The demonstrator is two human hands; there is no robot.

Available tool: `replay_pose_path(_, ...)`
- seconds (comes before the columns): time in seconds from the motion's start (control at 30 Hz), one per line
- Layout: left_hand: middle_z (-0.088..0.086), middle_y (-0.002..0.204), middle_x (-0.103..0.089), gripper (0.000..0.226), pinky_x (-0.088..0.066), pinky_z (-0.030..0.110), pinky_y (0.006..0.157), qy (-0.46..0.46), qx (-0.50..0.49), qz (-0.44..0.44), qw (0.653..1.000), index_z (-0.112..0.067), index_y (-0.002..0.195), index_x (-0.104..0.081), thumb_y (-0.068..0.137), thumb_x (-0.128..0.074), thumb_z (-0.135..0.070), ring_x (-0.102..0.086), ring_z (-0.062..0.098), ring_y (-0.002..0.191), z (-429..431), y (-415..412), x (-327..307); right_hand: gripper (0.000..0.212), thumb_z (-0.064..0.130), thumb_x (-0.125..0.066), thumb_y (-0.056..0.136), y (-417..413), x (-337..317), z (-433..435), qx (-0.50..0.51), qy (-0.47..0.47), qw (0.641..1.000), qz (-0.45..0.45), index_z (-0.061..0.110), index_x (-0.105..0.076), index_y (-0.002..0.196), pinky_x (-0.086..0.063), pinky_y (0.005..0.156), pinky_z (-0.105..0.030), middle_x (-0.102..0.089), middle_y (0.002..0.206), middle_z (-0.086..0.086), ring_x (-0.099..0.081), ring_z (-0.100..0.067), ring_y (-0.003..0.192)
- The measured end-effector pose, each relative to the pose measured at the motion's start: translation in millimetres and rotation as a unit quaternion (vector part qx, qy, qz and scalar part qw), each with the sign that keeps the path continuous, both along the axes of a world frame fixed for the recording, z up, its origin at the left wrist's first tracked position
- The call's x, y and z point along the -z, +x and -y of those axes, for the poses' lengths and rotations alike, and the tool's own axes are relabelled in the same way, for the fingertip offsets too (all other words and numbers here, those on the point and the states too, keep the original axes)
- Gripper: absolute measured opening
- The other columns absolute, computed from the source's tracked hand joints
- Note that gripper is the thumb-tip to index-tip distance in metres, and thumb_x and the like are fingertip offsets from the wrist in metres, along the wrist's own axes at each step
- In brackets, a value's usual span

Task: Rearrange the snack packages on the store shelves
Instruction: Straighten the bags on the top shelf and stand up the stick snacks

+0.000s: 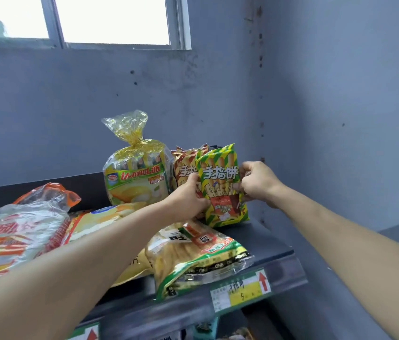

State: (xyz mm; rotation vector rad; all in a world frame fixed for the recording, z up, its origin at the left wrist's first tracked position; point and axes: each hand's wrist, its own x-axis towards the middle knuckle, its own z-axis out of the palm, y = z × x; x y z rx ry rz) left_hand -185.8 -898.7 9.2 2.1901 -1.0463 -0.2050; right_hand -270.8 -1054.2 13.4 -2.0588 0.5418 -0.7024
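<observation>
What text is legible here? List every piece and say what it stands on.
"手指饼": green-and-yellow striped packet, gripped by the left hand and right hand.
"手指": brown packet behind it; the rest is hidden.
"达利园派": tied clear bag.
"ONE ONE": black band of the rice cracker bag.
"5": yellow price tag; its handwriting is too blurred.
Unreadable: the orange-printed bag at left.

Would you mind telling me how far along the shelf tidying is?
Looks done: the tied cake bag and the brown stick-biscuit packs stand upright at the back. In hand: the left hand and right hand grip the green-yellow stick-biscuit pack, upright in front of the brown ones. Probably left: the rice cracker bag lies flat, overhanging the shelf edge, and the orange-printed bag lies slumped at the left.
</observation>
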Motion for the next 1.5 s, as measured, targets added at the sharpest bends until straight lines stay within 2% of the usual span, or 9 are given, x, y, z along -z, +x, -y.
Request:
replay_pose_path(0.1,0.012,0.139,-0.031,0.059,-0.049,0.023,0.070,-0.020,-0.034,0.037,0.999,-0.027,0.141,-0.028,0.091,-0.057,-0.015,-0.055,0.026,0.102,-4.0,4.4,-2.6,0.015,-0.002,-0.060,0.085,-2.5,-2.8,-2.8,-0.002,-0.015,1.000,0.004,0.010,-0.059,0.094,-0.056,0.060,-0.032,-0.063,0.099,-0.009,-0.063,-0.029,0.092)
replay_pose_path(0.17,0.012,0.141,-0.023,0.052,-0.053,0.025,0.076,-0.042,-0.057,0.024,0.997,-0.024,0.134,-0.037,0.088,-0.056,-0.008,-0.054,0.026,0.099,-6.0,10.6,-5.3,0.016,-0.002,-0.060,0.086,0.1,-3.1,-7.9,-0.018,-0.015,1.000,0.003,0.012,-0.058,0.093,-0.053,0.056,-0.028,-0.063,0.097,-0.007,-0.062,-0.028,0.093)
replay_pose_path(0.33,0.014,0.114,-0.057,0.044,-0.054,0.045,0.088,-0.079,-0.055,-0.128,0.987,-0.011,0.121,-0.040,0.082,-0.059,-0.002,-0.061,0.029,0.103,-7.1,22.7,-10.0,0.020,-0.003,-0.060,0.086,12.2,1.2,-14.6,-0.005,0.003,1.000,0.007,0.015,-0.054,0.078,-0.053,0.054,-0.028,-0.061,0.102,-0.012,-0.062,-0.030,0.091)
replay_pose_path(0.77,0.014,0.120,-0.054,0.060,-0.050,0.049,0.096,-0.117,-0.004,-0.218,0.969,-0.014,0.128,-0.033,0.081,-0.068,0.000,-0.060,0.034,0.113,-4.1,20.5,-8.7,0.020,0.000,-0.058,0.089,13.3,6.4,-10.7,-0.016,0.026,0.999,-0.011,0.017,-0.052,0.079,-0.056,0.060,-0.030,-0.059,0.105,-0.009,-0.061,-0.032,0.099)
replay_pose_path(0.83,0.013,0.120,-0.054,0.058,-0.052,0.048,0.094,-0.118,-0.002,-0.219,0.968,-0.014,0.127,-0.033,0.082,-0.067,-0.001,-0.061,0.033,0.111,-4.8,18.3,-8.4,0.008,0.005,-0.056,0.092,9.0,6.1,-9.7,-0.045,0.026,0.998,-0.026,0.012,-0.056,0.097,-0.053,0.059,-0.027,-0.059,0.105,-0.007,-0.060,-0.027,0.099)
replay_pose_path(0.97,0.012,0.116,-0.055,0.053,-0.055,0.044,0.088,-0.098,-0.016,-0.192,0.976,-0.014,0.126,-0.033,0.086,-0.066,-0.007,-0.063,0.027,0.102,-4.0,11.7,-6.3,0.023,0.018,-0.053,0.096,1.0,10.0,-11.4,-0.071,0.029,0.995,-0.067,0.010,-0.052,0.117,-0.049,0.059,-0.024,-0.061,0.109,-0.007,-0.058,-0.022,0.097)
replay_pose_path(1.2,0.018,0.112,-0.059,0.033,-0.057,0.043,0.086,-0.068,-0.059,-0.110,0.990,-0.010,0.111,-0.043,0.086,-0.065,-0.009,-0.064,0.026,0.090,-8.3,1.0,-8.9,0.021,0.026,-0.065,0.088,-7.2,2.4,-14.9,0.005,-0.055,0.997,-0.060,0.009,-0.056,0.095,-0.053,0.072,-0.037,-0.063,0.095,-0.009,-0.059,-0.024,0.085)
replay_pose_path(1.33,0.016,0.104,-0.059,0.019,-0.055,0.034,0.081,-0.070,-0.084,-0.084,0.991,-0.015,0.079,-0.046,0.089,-0.061,-0.008,-0.063,0.024,0.089,-20.2,-12.5,-20.6,0.026,0.029,-0.066,0.087,-16.6,-6.9,-23.1,0.063,-0.113,0.991,-0.031,0.005,-0.058,0.083,-0.052,0.079,-0.042,-0.064,0.079,-0.011,-0.063,-0.030,0.083)
replay_pose_path(1.5,0.016,0.111,-0.063,0.012,-0.057,0.029,0.078,-0.068,-0.113,-0.063,0.989,-0.014,0.082,-0.053,0.090,-0.059,-0.008,-0.064,0.024,0.098,-38.8,-31.0,-26.3,0.028,0.029,-0.065,0.086,-23.9,-5.4,-34.2,0.085,-0.126,0.988,-0.011,0.001,-0.063,0.079,-0.051,0.075,-0.038,-0.070,0.086,-0.018,-0.065,-0.032,0.085)
